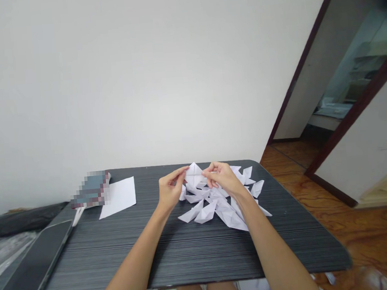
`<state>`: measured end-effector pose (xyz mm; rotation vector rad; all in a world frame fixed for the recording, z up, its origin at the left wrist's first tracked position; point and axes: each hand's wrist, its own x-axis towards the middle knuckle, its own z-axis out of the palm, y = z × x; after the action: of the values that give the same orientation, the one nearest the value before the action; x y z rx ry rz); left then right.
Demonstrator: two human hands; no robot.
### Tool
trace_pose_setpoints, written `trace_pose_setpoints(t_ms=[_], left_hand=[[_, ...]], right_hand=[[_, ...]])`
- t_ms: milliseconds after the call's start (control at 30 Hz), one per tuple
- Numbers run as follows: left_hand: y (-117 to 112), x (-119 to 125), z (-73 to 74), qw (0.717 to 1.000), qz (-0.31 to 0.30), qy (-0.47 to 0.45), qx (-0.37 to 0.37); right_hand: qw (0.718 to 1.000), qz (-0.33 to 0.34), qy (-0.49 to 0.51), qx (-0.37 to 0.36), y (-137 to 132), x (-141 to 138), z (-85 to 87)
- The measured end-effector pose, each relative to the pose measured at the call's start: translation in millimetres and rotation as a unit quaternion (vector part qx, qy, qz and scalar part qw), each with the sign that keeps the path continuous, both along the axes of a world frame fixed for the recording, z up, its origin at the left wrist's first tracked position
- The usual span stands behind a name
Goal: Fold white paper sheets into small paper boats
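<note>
Between my two hands, a folded white paper piece (194, 175) with a pointed top is held up above the table. My left hand (172, 188) pinches its left edge with thumb and fingertips. On the opposite edge, the thumb and fingers of my right hand (222, 177) are closed. Below and behind the hands lies a loose pile of folded white paper pieces (206, 212), several with pointed ends. My right forearm covers part of that pile.
The dark ribbed table (203, 257) stands against a white wall. At its left lie a white paper sheet (121, 196), a blurred-out object (92, 189) and a black tablet-like slab (34, 262). A doorway and wooden floor (294, 172) are to the right.
</note>
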<state>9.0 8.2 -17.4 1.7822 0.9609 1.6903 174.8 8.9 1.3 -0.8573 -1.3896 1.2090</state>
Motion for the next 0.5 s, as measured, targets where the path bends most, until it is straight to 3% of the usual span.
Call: trace_pose_setpoints(t_ms=[267, 400, 500], left_hand=[[-3.2, -4.2, 5.5, 0.996, -0.071, 0.037, -0.029], [-2.3, -10.8, 8.4, 0.987, -0.11, 0.114, 0.035], [-0.1, -14.5, 8.1, 0.967, -0.093, 0.206, 0.114]], right_hand=[[0.999, 0.045, 0.011, 0.001, -1.6, 4.8, 3.0], [0.997, 0.066, 0.015, -0.021, -0.4, 6.3, 2.8], [0.994, 0.096, 0.026, -0.039, -0.2, 8.0, 1.7]])
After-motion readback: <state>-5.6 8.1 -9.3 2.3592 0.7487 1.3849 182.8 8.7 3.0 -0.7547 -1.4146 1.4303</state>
